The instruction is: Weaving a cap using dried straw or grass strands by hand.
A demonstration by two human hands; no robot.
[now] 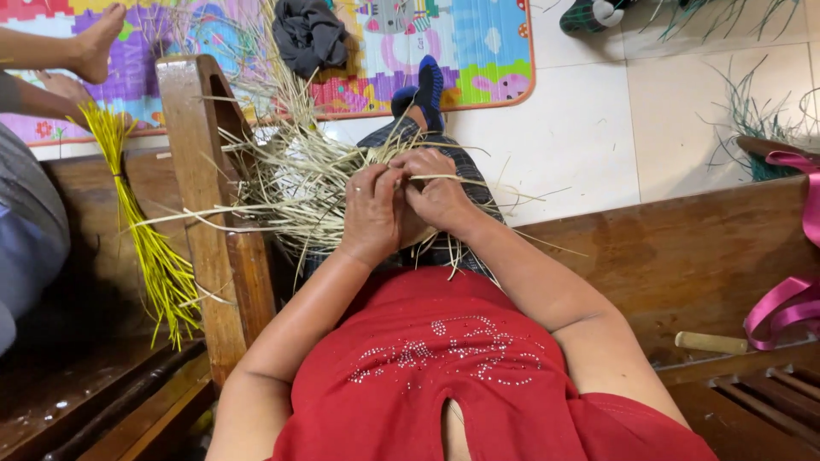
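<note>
A weaving step appeared to be in hand: 2 hands were held close together over a tangled bundle of pale, straw-coloured dried fibre strands (295, 183) resting on the lap of the seated person, above a dark plaid trouser leg (465, 183). The left hand (371, 213) was curled, its fingers drawn together and pinched on several strands; the right hand (440, 198) was pressed against it, its fingers closed over the same strands, 1 thin strand being stretched across both sets of knuckles. As a judgement, the next move would call for a firm pinch at the crossing point while a loose strand was drawn tight without snapping.

The bundle looked dry, stiff and springy, with thin flat strips fanned outward in every direction and many loose ends left free; a denser woven core seemed to lie under the hands, though it was mostly hidden.

Beside it, a brown wooden bench armrest (205, 196) was seen, and a bunch of bright yellow dyed strands (145, 230) was draped over the bench. A pale wooden tool handle (711, 342) and a pink ribbon (790, 299) lay on the right.
</note>
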